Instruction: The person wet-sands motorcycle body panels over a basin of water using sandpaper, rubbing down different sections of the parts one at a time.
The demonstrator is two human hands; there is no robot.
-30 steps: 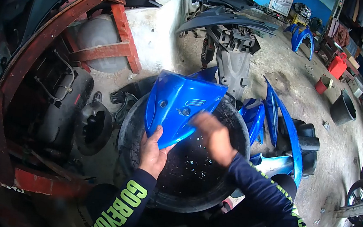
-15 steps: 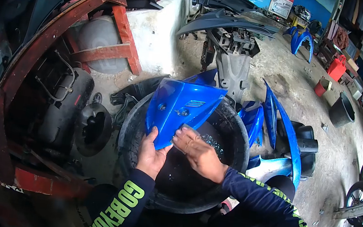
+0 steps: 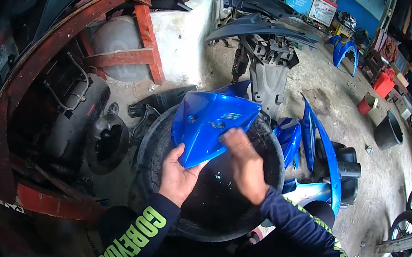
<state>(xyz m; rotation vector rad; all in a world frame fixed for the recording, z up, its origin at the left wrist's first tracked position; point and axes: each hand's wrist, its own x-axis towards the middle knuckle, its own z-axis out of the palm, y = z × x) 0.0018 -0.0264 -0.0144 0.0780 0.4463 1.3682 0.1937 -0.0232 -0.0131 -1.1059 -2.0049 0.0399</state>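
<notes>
A glossy blue motorcycle fairing panel (image 3: 209, 129) with a pointed lower end, two holes and a slotted vent tilts over a round black tub (image 3: 144, 177). My left hand (image 3: 179, 176) grips its lower tip, thumb on the front face and fingers behind. At the panel's right edge, just below the vent, is my right hand (image 3: 245, 166), its fingers curled and slightly blurred. Whatever lies under those fingertips is hidden. Dark water (image 3: 213, 196) with a few bright glints sits in the tub below both hands.
Right of the tub lie more blue body panels (image 3: 317, 142) and black parts (image 3: 347, 169). A stripped motorcycle frame (image 3: 268, 79) stands behind it. A red wooden frame (image 3: 6, 119) flanks the left. Farther right are a black bucket (image 3: 388, 131) and wheels (image 3: 405, 225).
My right hand has shifted up and right along the panel, from near its lower tip to the edge below the vent. My left hand keeps its grip. The view has shifted slightly.
</notes>
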